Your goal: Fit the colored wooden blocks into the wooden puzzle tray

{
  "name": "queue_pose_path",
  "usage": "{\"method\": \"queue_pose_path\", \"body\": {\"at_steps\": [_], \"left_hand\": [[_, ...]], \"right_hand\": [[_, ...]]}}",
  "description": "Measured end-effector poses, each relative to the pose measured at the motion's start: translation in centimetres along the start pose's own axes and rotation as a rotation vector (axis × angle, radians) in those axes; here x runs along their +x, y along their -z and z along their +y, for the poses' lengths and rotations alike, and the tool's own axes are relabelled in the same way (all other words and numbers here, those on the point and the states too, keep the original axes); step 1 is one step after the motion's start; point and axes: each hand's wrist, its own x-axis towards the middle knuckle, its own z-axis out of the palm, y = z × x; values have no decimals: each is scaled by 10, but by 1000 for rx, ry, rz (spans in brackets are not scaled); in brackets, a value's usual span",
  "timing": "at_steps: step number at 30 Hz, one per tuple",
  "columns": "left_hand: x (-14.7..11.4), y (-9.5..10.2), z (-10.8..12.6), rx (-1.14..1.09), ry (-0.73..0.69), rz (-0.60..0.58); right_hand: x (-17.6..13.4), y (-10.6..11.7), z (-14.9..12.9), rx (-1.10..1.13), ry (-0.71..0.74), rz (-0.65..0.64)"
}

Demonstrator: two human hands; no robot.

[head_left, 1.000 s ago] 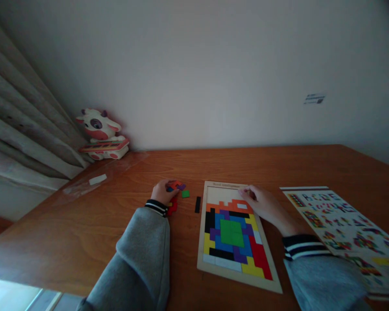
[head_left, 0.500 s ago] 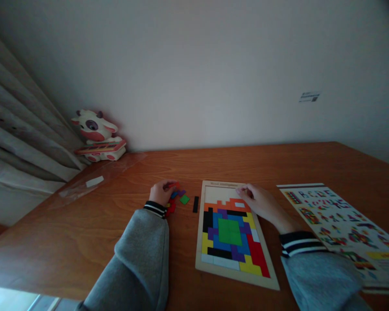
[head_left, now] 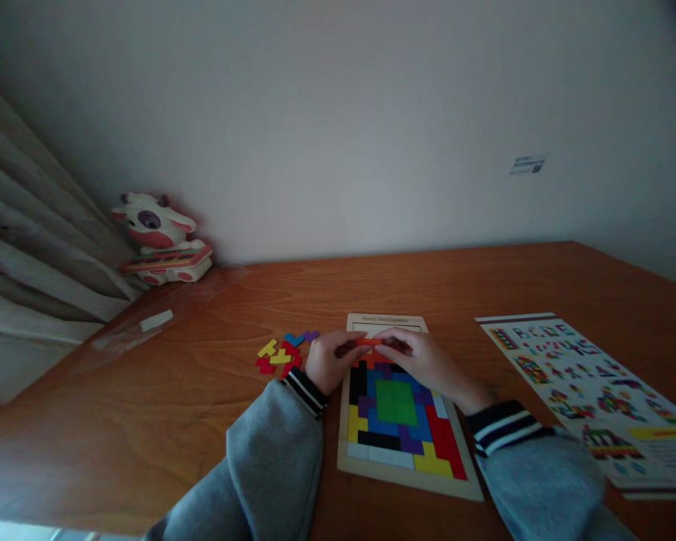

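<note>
Above the upper part of a wooden puzzle board, both hands meet at a small orange-red puzzle piece. My left hand pinches its left end, and my right hand has thumb and fingers closed on its right end. Coloured blocks fill the board's lower part, around a large green square. Pale bare board shows near its top edge. Left of my left hand lie several loose pieces, among them a yellow piece, a blue piece and a purple piece.
A printed pattern sheet lies on the wooden table to the right. A toy cow with a keyboard stands at the back left, near the curtain. The wall rises behind the table.
My left hand has moved right from the loose pieces to the board, with an orange-red piece in its fingers. My right hand has shifted left and now grips that piece too.
</note>
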Motion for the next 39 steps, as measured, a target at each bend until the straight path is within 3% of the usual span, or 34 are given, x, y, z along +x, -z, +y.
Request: {"method": "queue_pose_path", "body": {"at_steps": [5,14,23,33,39], "left_hand": [[2,3,1,226,-148,-26],[-2,1,-1,433,-305,-286],[-4,2,1,540,-304,-296],[-1,3,6,485,-379,-287],[-1,4,10,484,-378,-266]], "right_hand": [[5,1,13,-111,-23,174],[9,-2,32,-405,73,130],[7,-1,30,-458,51,98],[7,0,30,-435,59,137],[8,15,28,-189,-121,355]]}}
